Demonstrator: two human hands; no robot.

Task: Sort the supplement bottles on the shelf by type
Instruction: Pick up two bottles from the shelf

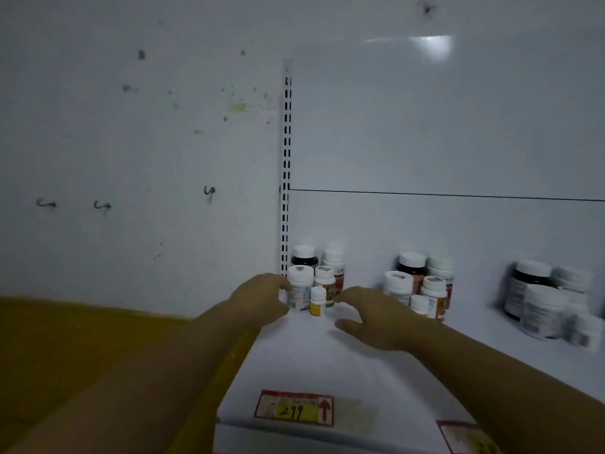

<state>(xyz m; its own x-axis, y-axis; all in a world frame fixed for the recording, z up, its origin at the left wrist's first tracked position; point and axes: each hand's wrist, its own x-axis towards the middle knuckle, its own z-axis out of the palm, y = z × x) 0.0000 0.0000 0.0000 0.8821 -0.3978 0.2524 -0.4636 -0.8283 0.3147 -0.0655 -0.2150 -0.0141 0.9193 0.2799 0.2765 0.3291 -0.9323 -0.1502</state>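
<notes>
Forearms enter from the bottom of the frame and converge on the leftmost cluster of supplement bottles, just below centre. The left hand [258, 296] comes in from the lower left, its back to the camera and its fingers bent against the left side of the tall white bottle [299, 288]. It touches that bottle, but whether the fingers close round it cannot be told, as their tips are hidden. The right hand [373, 316] comes in from the lower right, spread wide with the thumb held apart and low over the white shelf [311, 362]. It holds nothing, and its fingertips [340, 294] point at the cluster's right side, just beside the brown-labelled bottle [324, 285].

In front of these two bottles stands a small yellow-labelled bottle [318, 301]. Behind them, near the back panel, are a dark bottle [304, 257] and a white bottle [334, 260], all with white caps. A second cluster [415, 283] stands right of centre, behind the right wrist. A third cluster [540, 303], blurred, sits at the right edge. The bottle labels are too blurred to read.

On the shelf's front edge, at bottom centre, a red-bordered price tag [294, 407] shows "299" handwritten on yellow beside a red arrow pointing up. A second tag [468, 437] at the lower right is cut off and unreadable. A slotted upright [286, 175] rises behind the left cluster.
</notes>
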